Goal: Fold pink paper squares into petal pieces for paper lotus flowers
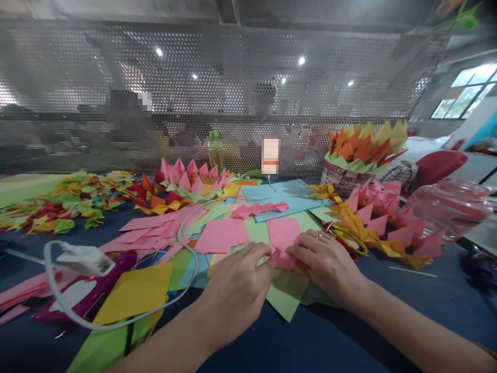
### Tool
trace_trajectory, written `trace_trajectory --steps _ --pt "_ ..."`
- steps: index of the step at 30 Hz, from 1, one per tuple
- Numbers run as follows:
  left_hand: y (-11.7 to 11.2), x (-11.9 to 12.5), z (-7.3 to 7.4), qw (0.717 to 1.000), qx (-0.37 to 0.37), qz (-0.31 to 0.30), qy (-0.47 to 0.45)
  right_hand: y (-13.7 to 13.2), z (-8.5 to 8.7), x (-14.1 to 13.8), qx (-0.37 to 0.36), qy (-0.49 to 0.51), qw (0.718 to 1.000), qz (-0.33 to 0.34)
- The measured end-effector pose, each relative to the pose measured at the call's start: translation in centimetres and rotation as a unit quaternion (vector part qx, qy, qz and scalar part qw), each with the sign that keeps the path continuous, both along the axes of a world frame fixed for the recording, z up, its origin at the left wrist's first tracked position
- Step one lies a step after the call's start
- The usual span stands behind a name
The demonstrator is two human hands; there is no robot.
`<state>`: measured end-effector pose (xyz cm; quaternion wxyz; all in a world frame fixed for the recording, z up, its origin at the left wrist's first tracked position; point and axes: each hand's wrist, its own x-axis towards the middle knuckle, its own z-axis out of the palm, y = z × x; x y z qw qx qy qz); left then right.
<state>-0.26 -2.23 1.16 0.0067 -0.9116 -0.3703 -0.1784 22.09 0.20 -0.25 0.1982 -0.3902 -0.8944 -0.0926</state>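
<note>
A partly folded sheet of pink paper (284,233) lies at the middle of the table, between my two hands. My left hand (243,280) is closed, its fingertips pinching the sheet's left side. From the right, my right hand (324,264), with a ring on one finger, presses its bent fingers on the same sheet. Under it shows a light green sheet (286,298). A stack of pink squares (222,235) sits just left of the sheet. Behind it lies a folded pink strip (260,209) with points. Scissors with yellow handles (355,238) rest right of my right hand.
A white cable (190,248) loops across the left side, by a purple power strip (93,280) with a white charger (87,259). Pink folded flowers (194,176) and a green-capped bottle (216,150) stand behind. At right are a basket (341,176) and a clear jar (450,207).
</note>
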Motion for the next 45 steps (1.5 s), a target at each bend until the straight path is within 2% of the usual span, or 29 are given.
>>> trace_trajectory --steps 2,6,13,16,20,25,36,45 --pt "-0.1 0.1 0.1 1.0 -0.009 0.009 0.005 -0.1 -0.1 -0.1 -0.002 -0.019 1.0 -0.008" --pt "-0.1 0.3 0.1 0.998 -0.05 -0.027 0.023 -0.2 0.0 -0.4 -0.02 -0.029 0.999 0.006" --pt "0.2 0.2 -0.1 0.995 -0.083 -0.026 0.051 -0.9 0.8 -0.8 -0.138 -0.009 0.987 0.083" --pt "0.2 0.0 -0.1 0.995 -0.078 -0.016 0.058 -0.6 1.0 -0.5 -0.176 0.041 0.98 0.084" --pt "0.2 -0.2 0.1 0.994 -0.074 -0.033 0.076 0.4 0.5 0.2 -0.229 0.128 0.961 0.083" --pt "-0.1 -0.2 0.7 0.991 -0.076 -0.039 0.1 1.6 -0.2 0.6 -0.288 0.176 0.937 0.094" --pt "-0.4 0.0 1.7 0.985 -0.107 -0.045 0.131 0.7 -1.1 -0.5 -0.274 0.186 0.943 -0.018" --pt "-0.4 0.0 1.8 0.982 -0.115 -0.055 0.137 0.4 -0.4 -1.1 -0.262 0.164 0.951 -0.037"
